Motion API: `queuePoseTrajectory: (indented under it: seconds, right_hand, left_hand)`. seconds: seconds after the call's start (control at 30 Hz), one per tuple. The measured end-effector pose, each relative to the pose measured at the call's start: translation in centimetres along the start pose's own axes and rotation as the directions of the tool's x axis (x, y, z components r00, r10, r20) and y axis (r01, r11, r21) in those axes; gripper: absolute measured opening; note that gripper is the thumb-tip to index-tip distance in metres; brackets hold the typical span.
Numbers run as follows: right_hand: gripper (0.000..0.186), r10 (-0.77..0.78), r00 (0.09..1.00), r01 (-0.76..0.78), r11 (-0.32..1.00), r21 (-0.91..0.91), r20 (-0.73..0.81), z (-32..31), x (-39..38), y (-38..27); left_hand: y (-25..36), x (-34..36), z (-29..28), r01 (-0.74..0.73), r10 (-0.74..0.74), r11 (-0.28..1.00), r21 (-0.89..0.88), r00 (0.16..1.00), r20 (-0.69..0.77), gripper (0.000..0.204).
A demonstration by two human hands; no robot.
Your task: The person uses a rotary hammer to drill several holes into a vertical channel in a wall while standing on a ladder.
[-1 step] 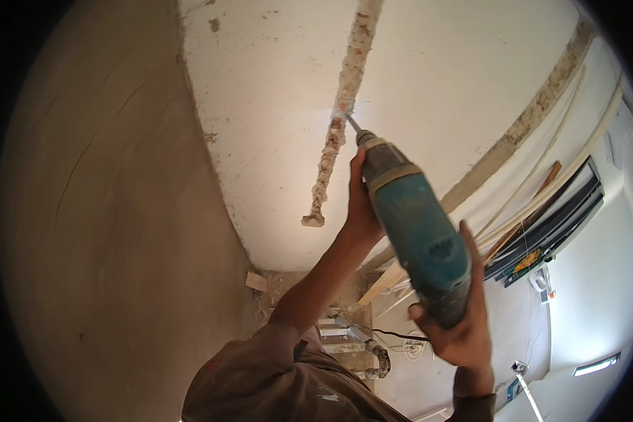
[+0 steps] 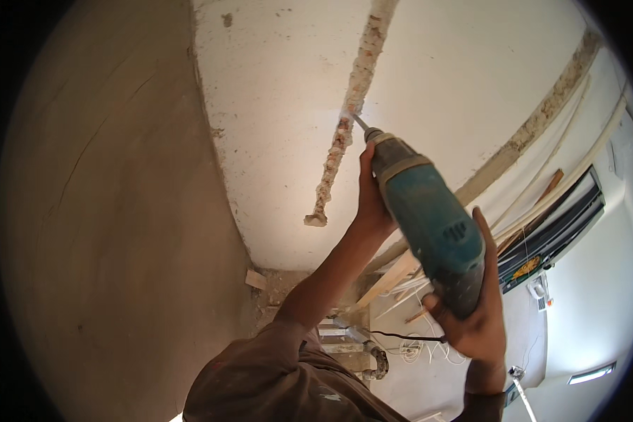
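Note:
I hold a teal and black power drill tilted upward, its bit at a rough chiseled groove with reddish spots in the white wall. My left hand is closed on the front of the drill, below the collar. My right hand is wrapped round the rear handle, its thumb on the left side. A black cord shows behind the handle, running toward the lower middle.
A brown plastered surface fills the left. A metal ladder is below me. At right are pale conduits, timber boards, dark strips and coiled white cable. A second groove runs at upper right.
The drill and both my hands sit slightly further right in the picture, and the wall around them has shifted a little too. My grip looks the same.

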State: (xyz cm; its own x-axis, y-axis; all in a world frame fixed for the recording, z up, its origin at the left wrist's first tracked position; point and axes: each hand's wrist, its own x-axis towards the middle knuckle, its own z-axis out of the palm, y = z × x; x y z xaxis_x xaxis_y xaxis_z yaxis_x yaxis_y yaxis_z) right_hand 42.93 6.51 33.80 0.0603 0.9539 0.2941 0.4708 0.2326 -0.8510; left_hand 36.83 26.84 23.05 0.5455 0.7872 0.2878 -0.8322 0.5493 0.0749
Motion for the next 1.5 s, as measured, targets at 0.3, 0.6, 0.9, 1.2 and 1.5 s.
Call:
queuePoseTrajectory:
  seconds: [0.3,0.6,0.9,1.2,1.5]
  right_hand:
    - [0.087,0.106,0.993,-0.114,0.979,-0.168,-0.056,-4.6,5.2,-3.7]
    - [0.046,0.166,0.981,-0.123,0.932,-0.342,0.1,-9.7,16.6,-10.5]
    - [0.055,0.138,0.961,-0.039,0.926,-0.376,0.24,-14.0,20.3,-9.9]
    - [0.078,0.194,0.978,-0.197,0.98,-0.026,-0.071,-11.7,3.0,-1.6]
    - [0.071,0.234,0.966,-0.234,0.972,0.008,-0.109,-8.3,0.9,1.2]
  left_hand:
    - [-0.3,5.6,3.3,-0.124,0.123,0.977,-0.172,0.992,-0.014,0.06]
    - [2.2,11.8,8.4,-0.117,0.103,0.934,-0.337,0.993,-0.06,0.06]
    - [1.7,13.6,9.7,-0.106,0.041,0.941,-0.321,0.978,-0.204,0.057]
    - [-4.5,4.4,5.5,0.016,-0.022,0.997,-0.076,0.997,-0.078,0.063]
    - [-3.4,4.3,2.5,-0.004,0.013,0.996,0.084,0.994,-0.107,0.066]
